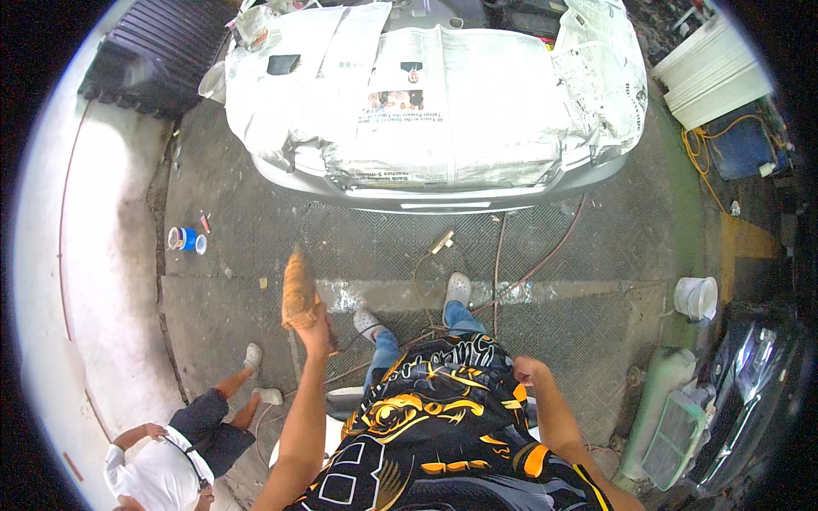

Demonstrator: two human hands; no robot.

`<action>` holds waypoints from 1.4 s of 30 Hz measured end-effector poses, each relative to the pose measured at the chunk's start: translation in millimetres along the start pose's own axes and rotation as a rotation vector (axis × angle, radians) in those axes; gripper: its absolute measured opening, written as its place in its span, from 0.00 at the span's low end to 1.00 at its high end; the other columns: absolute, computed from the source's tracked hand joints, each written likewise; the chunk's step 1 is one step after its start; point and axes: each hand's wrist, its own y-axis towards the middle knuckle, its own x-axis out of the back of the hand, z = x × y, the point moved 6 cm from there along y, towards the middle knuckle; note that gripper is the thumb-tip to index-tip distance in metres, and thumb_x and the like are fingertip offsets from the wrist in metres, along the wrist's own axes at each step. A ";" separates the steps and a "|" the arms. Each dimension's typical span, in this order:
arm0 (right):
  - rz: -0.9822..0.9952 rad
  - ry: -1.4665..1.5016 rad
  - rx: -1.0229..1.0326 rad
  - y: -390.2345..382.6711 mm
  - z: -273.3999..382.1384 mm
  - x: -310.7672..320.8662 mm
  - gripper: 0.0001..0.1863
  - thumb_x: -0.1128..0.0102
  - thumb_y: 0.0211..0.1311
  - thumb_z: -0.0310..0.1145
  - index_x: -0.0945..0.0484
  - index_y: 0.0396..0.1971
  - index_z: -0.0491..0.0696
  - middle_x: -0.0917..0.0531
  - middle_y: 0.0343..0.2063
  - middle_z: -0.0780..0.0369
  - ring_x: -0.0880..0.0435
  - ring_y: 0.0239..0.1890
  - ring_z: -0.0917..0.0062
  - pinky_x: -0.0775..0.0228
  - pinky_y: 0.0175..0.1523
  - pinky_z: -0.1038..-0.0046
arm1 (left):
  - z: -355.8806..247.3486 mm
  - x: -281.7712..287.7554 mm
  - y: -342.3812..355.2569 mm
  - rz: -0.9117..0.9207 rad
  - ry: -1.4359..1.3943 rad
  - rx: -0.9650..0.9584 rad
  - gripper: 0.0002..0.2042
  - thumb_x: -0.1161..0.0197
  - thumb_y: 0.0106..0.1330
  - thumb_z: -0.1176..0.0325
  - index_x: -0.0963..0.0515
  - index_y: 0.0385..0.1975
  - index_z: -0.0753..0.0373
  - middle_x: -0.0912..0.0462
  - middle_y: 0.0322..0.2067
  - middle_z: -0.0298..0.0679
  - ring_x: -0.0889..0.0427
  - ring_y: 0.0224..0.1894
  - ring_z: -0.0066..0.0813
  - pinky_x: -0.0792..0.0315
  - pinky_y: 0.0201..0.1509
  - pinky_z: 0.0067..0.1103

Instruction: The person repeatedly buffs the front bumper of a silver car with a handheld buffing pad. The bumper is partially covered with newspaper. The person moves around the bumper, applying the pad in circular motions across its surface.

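My left hand (317, 334) is closed round the lower end of a long tan-brown object (298, 291), held upright in front of me. It narrows to a point at its far end and is a little blurred; its exact kind cannot be made out. Close to the side of my black-and-yellow shirt, my right hand (530, 370) is curled into a fist, its inside hidden. Ahead of both hands stands the end of a silver-grey car (358, 198), its upper body covered with sheets of newspaper (503, 102).
A hose (497, 255) runs across the dark floor near my feet. Left of me lies a blue-and-white can (177, 238); a person in white (158, 468) is at lower left. To the right are a white bucket (694, 298), a green-framed panel (675, 434) and a blue container (745, 149).
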 end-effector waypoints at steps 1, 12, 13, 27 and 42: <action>-0.007 0.042 0.053 3.0 3.1 1.2 0.13 0.50 0.70 0.42 0.23 0.34 0.48 0.22 0.26 0.63 0.20 0.29 0.67 0.21 0.32 0.56 | 0.9 -13.5 -10.9 0.007 0.039 -0.032 0.20 0.33 0.62 0.73 0.31 0.52 0.64 0.23 0.37 0.37 0.21 0.36 0.28 0.24 0.34 0.23; -0.502 -0.858 0.601 -165.0 106.8 25.5 0.14 0.48 0.58 0.33 0.14 0.39 0.48 0.17 0.53 0.54 0.22 0.61 0.59 0.47 0.72 0.55 | -39.7 -243.6 -147.2 0.758 0.166 -0.491 0.22 0.29 0.53 0.58 0.19 0.46 0.61 0.12 0.35 0.43 0.13 0.38 0.46 0.20 0.41 0.35; -0.500 -0.939 0.727 -189.0 123.2 19.8 0.15 0.49 0.59 0.33 0.14 0.37 0.44 0.18 0.54 0.51 0.22 0.61 0.60 0.53 0.75 0.54 | -37.5 -248.6 -151.0 0.764 0.209 -0.476 0.22 0.28 0.52 0.57 0.19 0.45 0.61 0.13 0.36 0.44 0.14 0.38 0.47 0.20 0.42 0.34; 0.015 -0.271 1.254 -272.8 250.0 -94.3 0.28 0.55 0.69 0.48 0.24 0.16 0.40 0.17 0.28 0.52 0.19 0.45 0.63 0.31 0.55 0.58 | 15.3 26.0 -12.7 0.050 -0.168 -0.053 0.23 0.30 0.59 0.72 0.30 0.54 0.62 0.21 0.38 0.33 0.22 0.30 0.22 0.26 0.30 0.21; -0.199 -0.187 0.980 -243.5 227.8 -262.2 0.23 0.44 0.70 0.49 0.21 0.26 0.42 0.22 0.19 0.63 0.25 0.25 0.79 0.32 0.37 0.72 | -3.0 192.1 23.9 0.097 -0.417 0.062 0.15 0.30 0.60 0.76 0.25 0.45 0.66 0.22 0.27 0.32 0.26 0.22 0.17 0.34 0.21 0.17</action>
